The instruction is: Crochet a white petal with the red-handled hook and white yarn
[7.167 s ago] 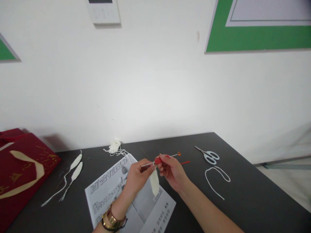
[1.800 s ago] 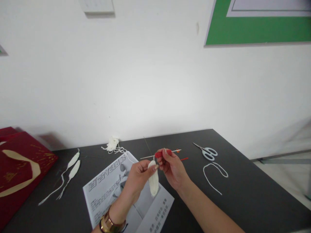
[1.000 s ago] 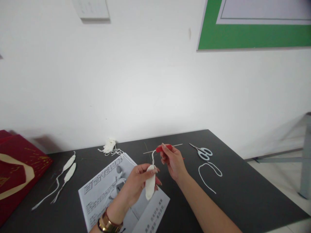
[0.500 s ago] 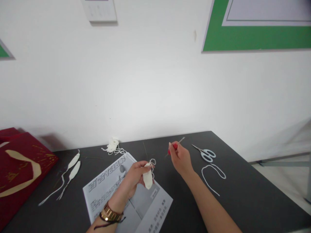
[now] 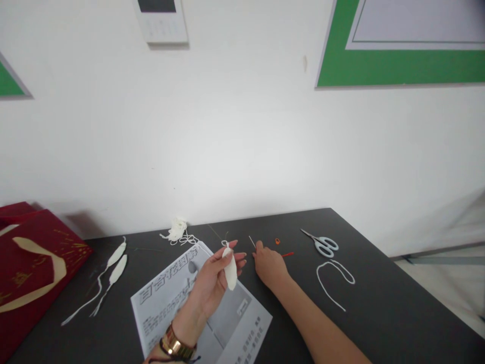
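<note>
My left hand [image 5: 217, 270], over the printed sheet, closes its thumb and fingers on a white crocheted petal [image 5: 230, 270]. A small yarn loop and a thin wire [image 5: 215, 232] stick out above the petal's top. My right hand [image 5: 270, 264] rests low on the dark table with its fingers closed round a crochet hook [image 5: 252, 241]. Only the hook's thin light shaft shows; the grip is hidden. A thin red piece [image 5: 288, 254] pokes out by that hand; whether it belongs to the hook I cannot tell. A small orange ring [image 5: 277, 241] lies just beyond.
Scissors [image 5: 322, 243] and a loose white cord [image 5: 319, 275] lie on the right. Two more petals [image 5: 118, 269] with yarn tails are on the left, near a red gift bag [image 5: 34, 263]. A yarn bundle [image 5: 177, 230] sits behind the printed sheet [image 5: 159, 313], by the wall.
My right hand has come down to the table and slightly left, and the hook's shaft now points up-left. The petal in my left hand has tilted. The orange ring and red piece have come into sight.
</note>
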Demonstrator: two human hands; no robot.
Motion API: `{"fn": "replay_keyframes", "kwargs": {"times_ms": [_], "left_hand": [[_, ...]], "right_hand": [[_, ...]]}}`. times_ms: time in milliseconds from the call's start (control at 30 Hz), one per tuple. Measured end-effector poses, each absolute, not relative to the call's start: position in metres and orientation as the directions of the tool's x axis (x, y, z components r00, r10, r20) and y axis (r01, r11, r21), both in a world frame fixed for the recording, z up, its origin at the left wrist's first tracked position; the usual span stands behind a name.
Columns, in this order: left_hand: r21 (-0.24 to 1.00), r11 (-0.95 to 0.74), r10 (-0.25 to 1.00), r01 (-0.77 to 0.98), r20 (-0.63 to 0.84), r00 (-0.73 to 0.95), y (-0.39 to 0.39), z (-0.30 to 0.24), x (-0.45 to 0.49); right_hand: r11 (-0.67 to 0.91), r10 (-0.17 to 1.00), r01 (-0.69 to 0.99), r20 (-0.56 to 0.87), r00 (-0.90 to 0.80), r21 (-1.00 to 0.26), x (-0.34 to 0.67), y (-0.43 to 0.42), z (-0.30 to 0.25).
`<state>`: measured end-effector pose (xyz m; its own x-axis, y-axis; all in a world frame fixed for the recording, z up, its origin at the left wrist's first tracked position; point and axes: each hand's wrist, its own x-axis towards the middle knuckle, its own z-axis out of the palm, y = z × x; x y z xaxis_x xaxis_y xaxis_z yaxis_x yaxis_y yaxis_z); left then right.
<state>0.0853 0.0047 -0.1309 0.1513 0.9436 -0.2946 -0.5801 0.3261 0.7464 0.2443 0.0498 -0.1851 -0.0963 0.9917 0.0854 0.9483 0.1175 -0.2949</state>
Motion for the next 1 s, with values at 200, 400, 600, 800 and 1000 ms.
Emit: {"fn": "replay_keyframes", "kwargs": {"times_ms": [200, 400, 600, 800, 1000], "left_hand": [[0.723, 0.298, 0.954, -0.623, -0.208, 0.215, -0.001, -0.124, 0.087], [0.661, 0.337, 0.942, -0.67, -0.237, 0.24, -0.003, -0.125, 0.089], [0.697, 0.048, 0.967, -0.716, -0.213, -0.142, -0.004, -0.128, 0.099], [0.836, -0.022, 0.986, -0.549, -0.073, -0.15, -0.007, -0.13, 0.101], [0.936, -0.04, 0.974, -0.35, -0.041, -0.222, 0.007, -0.131, 0.084]], "right_hand": [[0.216, 0.96, 0.895, 0.25, -0.123, -0.389, 0.242, 0.04, -0.157], [0.25, 0.913, -0.066, 0.258, -0.315, -0.966, 0.231, 0.028, -0.136], [0.138, 0.977, -0.005, 0.137, -0.165, -0.99, 0.221, 0.014, -0.138], [-0.152, 0.936, -0.101, -0.11, -0.333, -0.983, 0.213, 0.011, -0.138], [-0.074, 0.963, -0.215, -0.013, -0.27, -0.974, 0.236, 0.027, -0.126]]}}
